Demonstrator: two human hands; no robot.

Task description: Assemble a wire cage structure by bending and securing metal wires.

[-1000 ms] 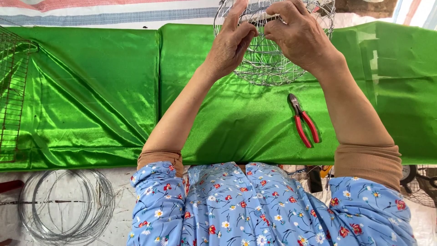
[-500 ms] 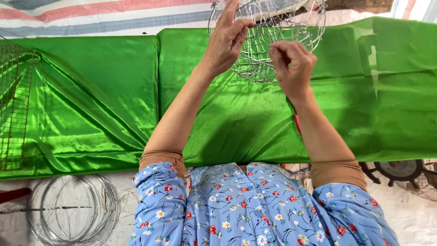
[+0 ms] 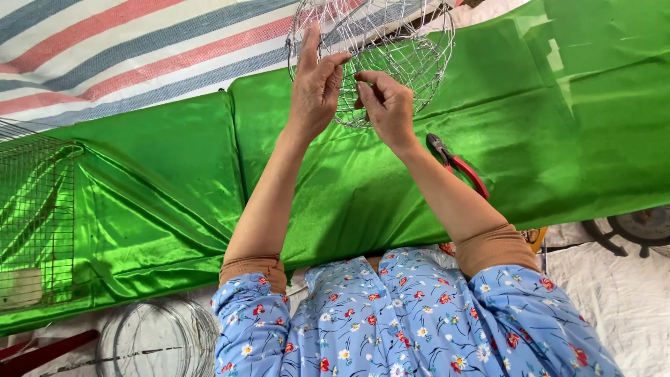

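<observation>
Round wire basket (image 3: 391,42): silvery open mesh, tilted on edge over green cloth (image 3: 530,119), top cut off by frame, lower rim pinched by fingers.

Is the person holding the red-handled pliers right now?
No, the pliers lie on the green cloth while both hands work the wire basket.

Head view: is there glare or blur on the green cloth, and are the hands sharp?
In the head view, the green cloth has bright glare patches on its shiny folds; both the left hand and right hand look sharp at the wire basket, whose top the frame crops; the red-handled pliers are partly hidden by the forearm.
</observation>
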